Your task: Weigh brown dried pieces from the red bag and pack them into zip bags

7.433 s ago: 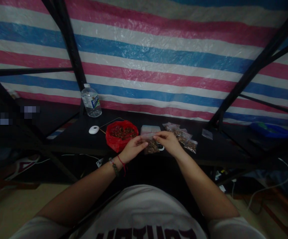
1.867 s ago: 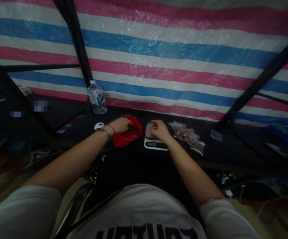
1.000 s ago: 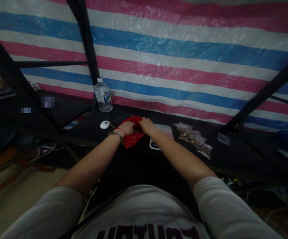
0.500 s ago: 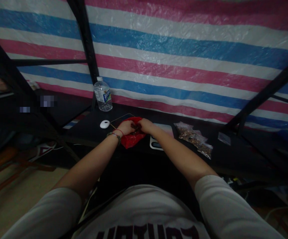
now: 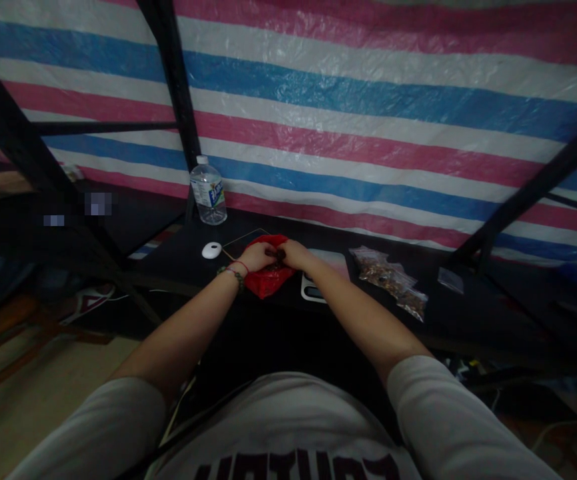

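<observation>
Over the mouth of a red plastic bag [image 5: 264, 285], my left hand [image 5: 257, 255] and my right hand [image 5: 294, 254] meet with fingers closed. Between their fingertips is a dark brown lump [image 5: 280, 255], too small and dim to name. More dark bits lie inside the bag, partly hidden by the fingers. Just right of the bag, a white digital scale [image 5: 313, 291] sits partly beneath my right forearm. Several small clear zip bags [image 5: 388, 277] of brown pieces lie overlapping to its right.
A clear plastic bottle [image 5: 209, 193] stands by the black frame post. In front of it lies a white rounded object [image 5: 211, 250], with a dark flat device behind the red bag. A flat clear zip bag [image 5: 451, 280] lies far right. Striped sheeting [image 5: 343, 133] hangs behind.
My fingers have shifted slightly within the bag's mouth, and the dark lump now shows more plainly between them. The view has moved a little; the other things stay put.
</observation>
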`<state>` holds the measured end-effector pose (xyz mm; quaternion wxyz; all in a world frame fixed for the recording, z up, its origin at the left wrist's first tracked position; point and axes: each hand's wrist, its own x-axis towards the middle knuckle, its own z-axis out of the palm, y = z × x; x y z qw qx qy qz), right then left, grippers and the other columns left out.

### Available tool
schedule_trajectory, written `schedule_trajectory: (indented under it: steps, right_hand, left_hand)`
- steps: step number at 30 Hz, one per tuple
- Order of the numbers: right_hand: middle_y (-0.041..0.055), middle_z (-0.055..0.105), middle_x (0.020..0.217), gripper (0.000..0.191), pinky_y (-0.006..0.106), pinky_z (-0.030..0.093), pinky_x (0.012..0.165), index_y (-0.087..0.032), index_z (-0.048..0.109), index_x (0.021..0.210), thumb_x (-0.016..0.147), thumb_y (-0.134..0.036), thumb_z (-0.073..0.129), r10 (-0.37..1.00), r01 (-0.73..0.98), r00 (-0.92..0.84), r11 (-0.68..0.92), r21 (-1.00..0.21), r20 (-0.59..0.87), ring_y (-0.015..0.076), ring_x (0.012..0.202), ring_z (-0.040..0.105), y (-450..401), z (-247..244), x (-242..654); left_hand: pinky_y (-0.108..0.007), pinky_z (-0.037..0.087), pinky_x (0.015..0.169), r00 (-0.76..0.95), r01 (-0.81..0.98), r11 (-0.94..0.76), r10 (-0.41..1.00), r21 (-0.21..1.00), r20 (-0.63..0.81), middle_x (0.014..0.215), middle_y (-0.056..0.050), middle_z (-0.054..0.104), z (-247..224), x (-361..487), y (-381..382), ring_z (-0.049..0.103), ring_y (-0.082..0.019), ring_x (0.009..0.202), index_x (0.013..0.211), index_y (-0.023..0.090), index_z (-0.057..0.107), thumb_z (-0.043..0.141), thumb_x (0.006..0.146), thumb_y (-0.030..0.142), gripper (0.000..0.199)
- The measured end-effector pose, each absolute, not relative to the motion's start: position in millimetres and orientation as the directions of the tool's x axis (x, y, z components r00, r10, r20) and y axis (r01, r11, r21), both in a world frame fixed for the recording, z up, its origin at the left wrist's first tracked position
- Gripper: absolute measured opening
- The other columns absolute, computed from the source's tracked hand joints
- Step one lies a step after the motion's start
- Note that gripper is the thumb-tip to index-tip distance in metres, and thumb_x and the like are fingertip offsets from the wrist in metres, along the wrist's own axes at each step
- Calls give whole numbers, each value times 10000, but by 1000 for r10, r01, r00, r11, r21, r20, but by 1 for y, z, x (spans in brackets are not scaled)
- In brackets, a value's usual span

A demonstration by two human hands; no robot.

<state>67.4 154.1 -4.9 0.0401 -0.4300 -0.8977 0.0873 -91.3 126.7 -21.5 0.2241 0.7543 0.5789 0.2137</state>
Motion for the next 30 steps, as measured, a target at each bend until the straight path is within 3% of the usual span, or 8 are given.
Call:
schedule_trajectory:
  steps: [5, 9, 13, 17, 20, 23, 26, 30]
  right_hand:
    - [57, 720, 954, 277, 232, 451, 721, -177, 706, 996, 721, -181, 670, 818, 763, -575, 544, -350, 17, 195, 866, 652, 157, -7, 72]
    - [27, 720, 929, 356, 226, 473, 732, -166, 686, 1026, 672, -143, 712, 838, 683, -545, 469, -560, 36, 167, 826, 656, 155, -9, 76]
    - [30, 716, 986, 394, 226, 491, 744, -172, 650, 1100, 709, -127, 680, 865, 587, -499, 388, -710, 60, 150, 835, 662, 150, -10, 79]
    - [63, 705, 1028, 358, 247, 481, 809, -166, 664, 1065, 713, -104, 657, 872, 717, -481, 452, -530, 94, 181, 907, 652, 148, -5, 84]
    - [109, 685, 1064, 312, 269, 451, 873, -156, 683, 1039, 751, -75, 593, 841, 795, -533, 536, -283, 94, 213, 989, 630, 148, -2, 86]
    - [142, 660, 1096, 323, 277, 443, 883, -147, 685, 1057, 794, -59, 521, 823, 813, -565, 568, -130, 63, 220, 1009, 623, 146, -3, 86]
    - [133, 650, 1128, 343, 288, 447, 874, -170, 680, 1095, 822, -81, 492, 792, 786, -608, 610, -100, 56, 220, 1015, 620, 144, -4, 84]
    - [90, 671, 1130, 307, 276, 427, 904, -182, 703, 1048, 793, -97, 556, 717, 691, -696, 682, -239, 36, 211, 1049, 601, 144, -4, 81]
  left_hand:
    - [-239, 524, 823, 202, 686, -222, 973, 693, 113, 1062, -76, 710, -20, -87, 126, 672, -155, 931, 1087, 133, 614, 597, 797, 213, 302]
    - [-292, 517, 904, 210, 515, -295, 954, 805, 215, 1134, -89, 680, -8, -87, 123, 654, -163, 1007, 1112, 139, 586, 568, 782, 120, 331]
    - [-298, 498, 952, 310, 457, -373, 918, 808, 249, 1198, -76, 658, 7, -88, 119, 634, -163, 1060, 1164, 145, 579, 536, 792, 112, 377]
    - [-251, 490, 914, 280, 667, -376, 926, 643, 252, 1140, -65, 686, 9, -91, 118, 644, -154, 1018, 1144, 148, 619, 483, 802, 116, 369]
    - [-250, 493, 842, 329, 853, -346, 938, 391, 113, 1011, -61, 724, 3, -89, 116, 666, -190, 921, 1007, 176, 699, 569, 792, 257, 265]
    - [-260, 490, 785, 359, 889, -353, 933, 291, 33, 923, -89, 733, -4, -82, 112, 672, -217, 845, 907, 169, 732, 641, 740, 352, 264]
    - [-260, 482, 783, 361, 892, -353, 932, 282, 25, 898, -100, 733, -6, -77, 110, 670, -214, 830, 885, 163, 742, 635, 743, 339, 250]
    - [-251, 482, 776, 339, 898, -326, 941, 296, 7, 884, -88, 735, -5, -78, 112, 672, -205, 827, 871, 166, 748, 593, 777, 302, 226]
